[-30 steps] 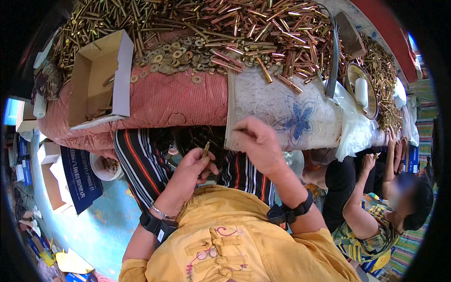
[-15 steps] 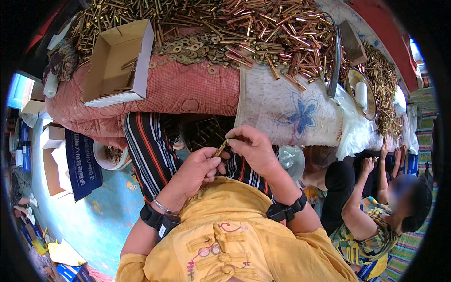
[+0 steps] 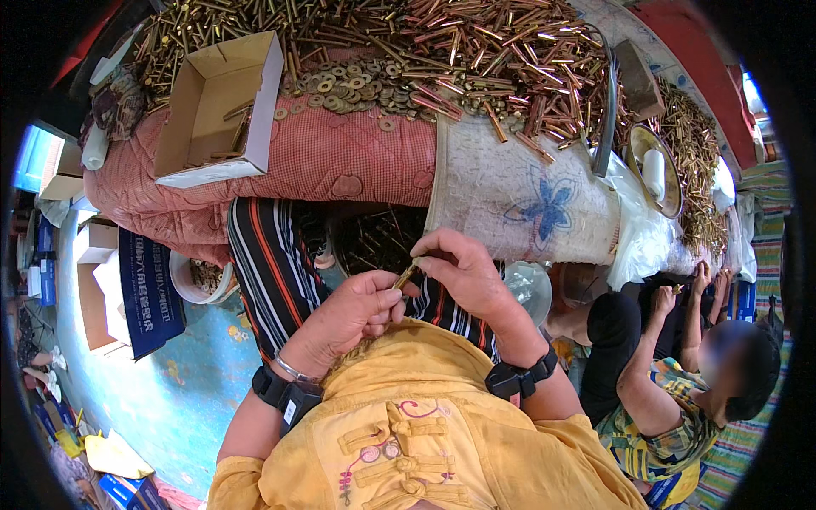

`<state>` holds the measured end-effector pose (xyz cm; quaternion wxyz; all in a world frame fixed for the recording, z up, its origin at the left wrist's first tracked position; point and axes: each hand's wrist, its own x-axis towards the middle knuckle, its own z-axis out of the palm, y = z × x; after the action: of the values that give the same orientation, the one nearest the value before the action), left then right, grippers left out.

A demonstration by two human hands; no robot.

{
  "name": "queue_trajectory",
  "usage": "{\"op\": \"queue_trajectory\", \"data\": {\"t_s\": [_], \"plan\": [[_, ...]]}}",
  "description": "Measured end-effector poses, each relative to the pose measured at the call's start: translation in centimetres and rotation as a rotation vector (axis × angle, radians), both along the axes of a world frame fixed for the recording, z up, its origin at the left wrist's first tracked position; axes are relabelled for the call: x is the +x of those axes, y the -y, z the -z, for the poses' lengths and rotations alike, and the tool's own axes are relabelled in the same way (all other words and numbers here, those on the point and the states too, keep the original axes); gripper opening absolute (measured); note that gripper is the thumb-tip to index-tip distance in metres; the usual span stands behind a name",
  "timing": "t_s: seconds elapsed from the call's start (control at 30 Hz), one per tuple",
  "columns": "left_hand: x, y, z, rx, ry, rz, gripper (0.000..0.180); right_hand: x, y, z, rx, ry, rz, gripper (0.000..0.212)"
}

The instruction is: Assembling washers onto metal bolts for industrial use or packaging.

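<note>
A short brass-coloured expansion bolt (image 3: 406,276) is held at an angle above my lap. My left hand (image 3: 359,311) is closed around its lower part, thumb and fingers pinching it. The fingertips of my right hand (image 3: 464,274) pinch its upper end, perhaps on a small piece there too small to make out. Both hands meet in front of the table's draped edge. Beyond them, flat round washers (image 3: 344,87) lie in a spread, with copper-coloured metal sleeves (image 3: 501,51) and brass-coloured bolts (image 3: 221,19) heaped behind.
An open cardboard box (image 3: 197,119) with several bolts sits on the pink quilted cover (image 3: 357,166). A dark tub (image 3: 374,234) of metal parts is below the edge, and a white bucket (image 3: 180,276) stands left. At right, a co-worker (image 3: 671,391) handles parts near another heap.
My right fingertips have shifted slightly along the bolt's upper end, and the bolt sits a little further right. My left hand keeps its grip. The co-worker's hands moved slightly.
</note>
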<state>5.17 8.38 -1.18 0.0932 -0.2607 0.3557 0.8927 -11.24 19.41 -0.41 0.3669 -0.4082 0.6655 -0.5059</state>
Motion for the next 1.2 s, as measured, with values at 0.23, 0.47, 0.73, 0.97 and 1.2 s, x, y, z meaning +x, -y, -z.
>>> {"op": "queue_trajectory", "data": {"t_s": [0.23,0.47,0.73,0.97,1.2], "plan": [[0.3,0.0,0.7,-0.111,0.09,0.095,0.021,0.0,-0.4,1.2,0.197,-0.011,-0.057,0.009],[0.4,0.3,1.1,-0.252,0.146,0.162,0.02,1.3,-0.2,3.3,0.205,0.143,0.046,0.011],[0.5,0.7,2.3,-0.187,0.155,0.15,0.02,1.5,0.6,2.7,0.289,0.162,0.053,0.015],[0.0,0.8,2.3,-0.305,0.164,0.156,0.017,2.0,1.0,4.5,0.108,0.048,0.095,0.011],[0.1,1.0,2.6,-0.398,0.149,0.156,0.015,1.8,1.7,3.8,0.291,0.119,0.07,0.01]]}}
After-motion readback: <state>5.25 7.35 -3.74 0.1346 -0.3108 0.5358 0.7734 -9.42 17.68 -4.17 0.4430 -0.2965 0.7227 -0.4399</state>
